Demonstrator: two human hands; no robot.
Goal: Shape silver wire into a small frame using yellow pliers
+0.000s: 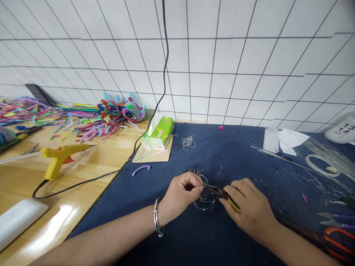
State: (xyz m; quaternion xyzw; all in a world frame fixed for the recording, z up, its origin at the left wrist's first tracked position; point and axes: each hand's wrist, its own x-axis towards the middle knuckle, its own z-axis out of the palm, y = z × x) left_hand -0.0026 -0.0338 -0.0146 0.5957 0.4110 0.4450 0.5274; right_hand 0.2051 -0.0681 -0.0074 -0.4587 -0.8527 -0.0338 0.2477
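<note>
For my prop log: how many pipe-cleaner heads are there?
2, side by side near the wall: left head, and right head nearer the tissue pack. More may be hidden.

1. Beyond the grip, a white wall [205,55] with dark grid lines rises out of view.
2. Beneath and around the grip spreads a dark blue surface [235,155].
3. Left of it, a glossy, pale wooden tabletop [105,153] reaches the wall, with bright glare [58,225] nearer the viewer.
</note>
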